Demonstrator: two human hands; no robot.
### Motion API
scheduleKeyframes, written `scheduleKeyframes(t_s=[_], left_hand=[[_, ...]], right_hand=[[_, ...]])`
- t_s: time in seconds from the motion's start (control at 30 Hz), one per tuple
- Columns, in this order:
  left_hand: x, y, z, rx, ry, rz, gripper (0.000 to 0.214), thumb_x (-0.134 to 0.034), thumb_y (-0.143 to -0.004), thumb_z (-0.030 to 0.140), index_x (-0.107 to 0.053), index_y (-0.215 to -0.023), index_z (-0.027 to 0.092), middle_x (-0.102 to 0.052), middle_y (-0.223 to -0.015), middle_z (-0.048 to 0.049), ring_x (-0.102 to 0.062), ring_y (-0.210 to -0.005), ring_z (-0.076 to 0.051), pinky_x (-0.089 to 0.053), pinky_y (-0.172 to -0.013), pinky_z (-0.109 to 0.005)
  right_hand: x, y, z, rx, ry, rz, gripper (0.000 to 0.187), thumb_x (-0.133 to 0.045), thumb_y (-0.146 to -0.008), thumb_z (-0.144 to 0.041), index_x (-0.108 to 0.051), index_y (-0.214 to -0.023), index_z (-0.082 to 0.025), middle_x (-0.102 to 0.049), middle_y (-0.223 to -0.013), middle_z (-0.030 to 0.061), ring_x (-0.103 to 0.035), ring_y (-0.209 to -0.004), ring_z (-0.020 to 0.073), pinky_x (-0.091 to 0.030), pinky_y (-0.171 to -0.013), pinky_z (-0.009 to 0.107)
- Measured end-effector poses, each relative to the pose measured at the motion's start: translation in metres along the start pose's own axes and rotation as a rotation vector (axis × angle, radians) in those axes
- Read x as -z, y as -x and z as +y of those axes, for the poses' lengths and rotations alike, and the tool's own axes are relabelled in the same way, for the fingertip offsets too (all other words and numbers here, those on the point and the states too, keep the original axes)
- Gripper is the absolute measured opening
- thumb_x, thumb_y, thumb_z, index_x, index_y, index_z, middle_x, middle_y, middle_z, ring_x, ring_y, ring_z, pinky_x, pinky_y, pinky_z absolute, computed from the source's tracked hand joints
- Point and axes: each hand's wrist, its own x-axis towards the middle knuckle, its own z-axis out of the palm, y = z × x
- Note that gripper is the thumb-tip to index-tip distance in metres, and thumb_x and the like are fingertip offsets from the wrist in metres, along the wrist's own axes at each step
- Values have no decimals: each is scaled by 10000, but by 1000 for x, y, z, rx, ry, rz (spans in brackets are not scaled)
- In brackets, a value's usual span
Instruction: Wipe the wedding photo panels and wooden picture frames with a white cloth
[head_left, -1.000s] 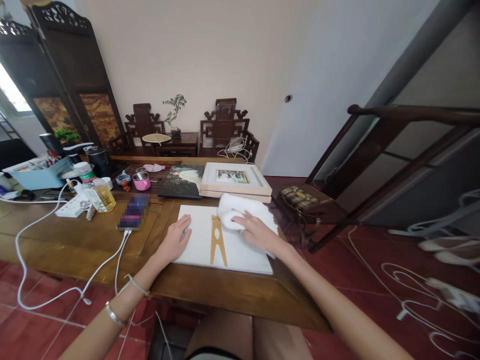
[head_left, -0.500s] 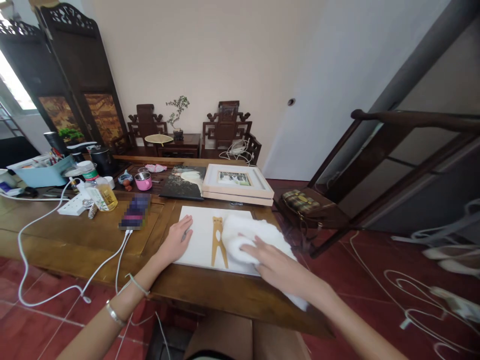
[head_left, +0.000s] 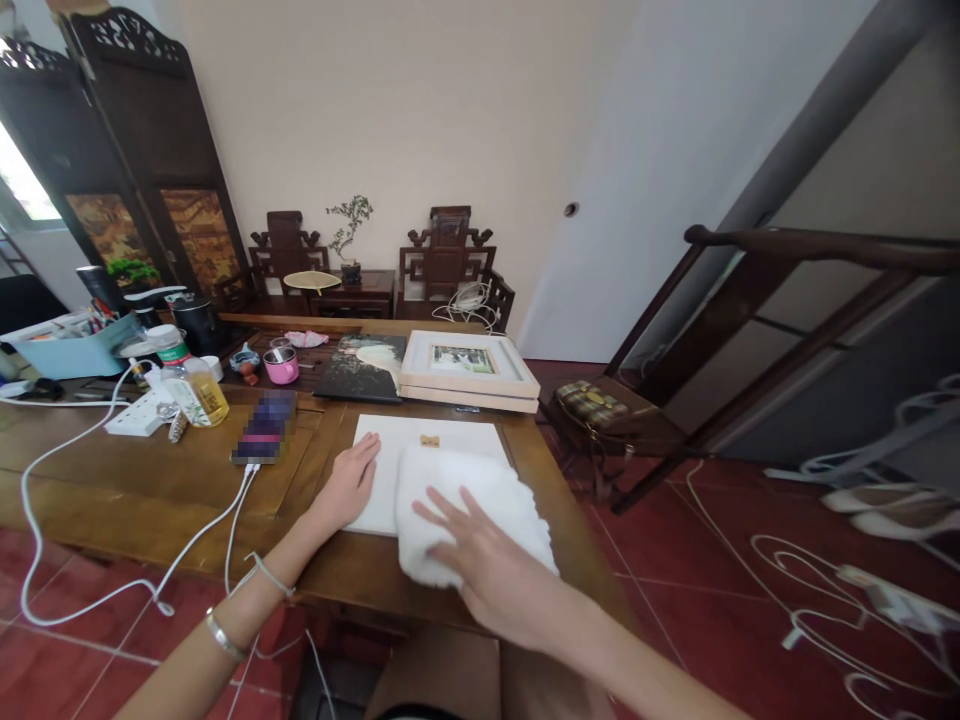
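Note:
A white fluffy cloth (head_left: 517, 510) lies over the right and front part of a flat white board (head_left: 381, 440). My right hand (head_left: 480, 550) presses on the cloth with its fingers spread. My left hand (head_left: 349, 485) lies flat on the board's left edge, fingers stretched out, holding nothing. Just above the cloth, the top of a golden-brown cat-like shape (head_left: 429, 441) shows on the board; its lower part is covered.
Stacked picture frames (head_left: 471, 370) and a dark picture (head_left: 360, 365) lie behind the board. To the left are a phone (head_left: 264, 428) with white cables, a pink cup (head_left: 281, 364), a bottle (head_left: 191, 385) and a power strip (head_left: 139, 415). A wooden chair (head_left: 637, 410) stands right.
My right hand has moved the cloth left and toward me, over most of the golden-brown shape. Its fingers have gone from bunched to spread. My left hand stays on the board.

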Motion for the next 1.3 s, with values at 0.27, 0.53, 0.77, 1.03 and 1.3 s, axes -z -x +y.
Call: scheduleKeyframes(t_s=[0.27, 0.53, 0.77, 1.03, 1.3], left_hand=[[3, 0, 0, 5, -10, -28, 390, -359, -877, 174, -527, -1223, 108, -484, -1328, -145, -411, -1272, -232, -357, -1044, -450], [4, -1, 1, 0, 9, -10, 382, -368, -882, 190, -533, -1218, 116, -502, -1315, -138, -424, -1262, -232, -357, -1048, -443], [3, 0, 0, -5, -12, -12, 389, -356, -876, 167, -526, -1221, 112, -498, -1318, -143, -415, -1269, -223, -356, -1050, -437], [1, 1, -2, 7, -14, -12, 386, -358, -877, 169, -532, -1218, 129, -496, -1322, -130, -414, -1270, -218, -360, -1046, -436], [10, -1, 7, 61, 175, 44, 408, -334, -892, 226, -506, -1254, 151, -475, -1350, -90, -414, -1272, -192, -305, -1089, -400]], right_hand=[[23, -5, 18, -8, -110, -39, 577, -370, -554, 15, -611, -1039, -184, -431, -1380, 79, -210, -1346, 184, -160, -1124, 405], [6, -82, 68, -158, 70, 117, 528, -388, -675, -21, -536, -1170, -128, -431, -1369, 148, -191, -1348, 285, -178, -1051, 573], [-1, -30, -1, -10, 17, 10, 504, -431, -611, -22, -610, -1060, -166, -384, -1410, 116, -150, -1359, 280, -94, -1081, 561], [20, -14, 19, -36, -136, -31, 570, -377, -589, -1, -585, -1087, -185, -481, -1339, 83, -259, -1332, 174, -179, -1112, 407], [1, -92, 48, -178, 59, 101, 514, -408, -680, -33, -548, -1166, -130, -454, -1350, 147, -227, -1338, 289, -169, -1056, 561]])
